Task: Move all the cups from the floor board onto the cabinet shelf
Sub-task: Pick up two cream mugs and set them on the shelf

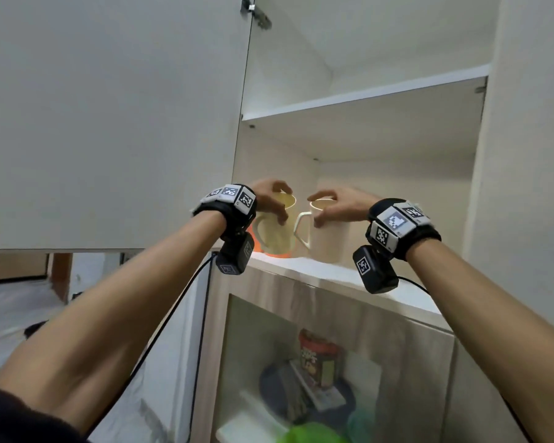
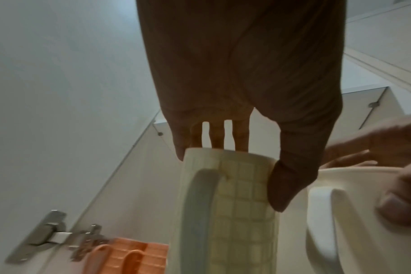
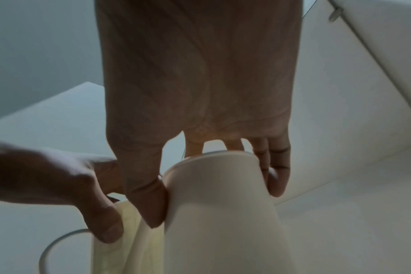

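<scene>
Both hands are up at the cabinet shelf (image 1: pixel 359 276), each clamped from above on the rim of a cup: the left hand (image 1: pixel 271 199) has thumb and fingers curled round the top of the pale yellow cup (image 1: pixel 277 231), and the right hand (image 1: pixel 336 204) grips the rim of the white cup (image 1: pixel 328 238) the same way. The two cups stand upright, side by side between the wrists, with the white cup's handle pointing toward the yellow one and nearly touching it. Behind and below the left hand an orange cup (image 2: pixel 139 257) sits on the shelf, close against the yellow cup. I judge this to be the set-down: both bases look at or just above the shelf surface, though the contact itself is hidden. To finish it well, lower each cup straight until it rests flat, keep the yellow one from knocking the orange cup, and push both a little deeper, since they stand near the front edge. Then spread the fingers and lift straight up so no rim gets dragged.
</scene>
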Motion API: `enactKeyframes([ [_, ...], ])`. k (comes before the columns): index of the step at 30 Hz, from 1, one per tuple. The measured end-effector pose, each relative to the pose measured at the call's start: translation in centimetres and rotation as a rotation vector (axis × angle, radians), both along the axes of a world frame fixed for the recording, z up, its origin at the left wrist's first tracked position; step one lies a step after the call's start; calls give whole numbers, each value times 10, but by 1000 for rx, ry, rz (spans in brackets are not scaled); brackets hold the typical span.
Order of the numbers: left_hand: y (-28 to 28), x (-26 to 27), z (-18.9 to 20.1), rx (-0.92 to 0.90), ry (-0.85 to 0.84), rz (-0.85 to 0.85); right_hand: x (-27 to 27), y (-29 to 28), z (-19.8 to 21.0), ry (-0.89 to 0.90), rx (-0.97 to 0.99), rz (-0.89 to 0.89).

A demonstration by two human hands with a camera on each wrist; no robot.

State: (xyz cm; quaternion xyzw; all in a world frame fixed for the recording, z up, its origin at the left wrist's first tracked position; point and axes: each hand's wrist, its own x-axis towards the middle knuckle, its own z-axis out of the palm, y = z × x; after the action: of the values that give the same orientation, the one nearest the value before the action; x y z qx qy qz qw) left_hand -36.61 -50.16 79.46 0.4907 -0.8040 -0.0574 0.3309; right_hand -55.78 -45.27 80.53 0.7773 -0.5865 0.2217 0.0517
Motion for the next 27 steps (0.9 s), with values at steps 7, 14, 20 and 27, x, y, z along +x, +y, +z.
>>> enactKeyframes([
  [7, -44, -43, 16, -47, -46, -148, -36, -24, 5, 1, 34, -215],
  [14, -103, -55, 11, -16, -101, -236, -34, -70, 2, 63, 155, -350],
  [20, -156, -58, -2, 53, -169, -269, -23, -111, -6, 65, 199, -419],
  [27, -198, -67, -15, 120, -294, -296, -21, -150, -15, 55, 272, -489],
])
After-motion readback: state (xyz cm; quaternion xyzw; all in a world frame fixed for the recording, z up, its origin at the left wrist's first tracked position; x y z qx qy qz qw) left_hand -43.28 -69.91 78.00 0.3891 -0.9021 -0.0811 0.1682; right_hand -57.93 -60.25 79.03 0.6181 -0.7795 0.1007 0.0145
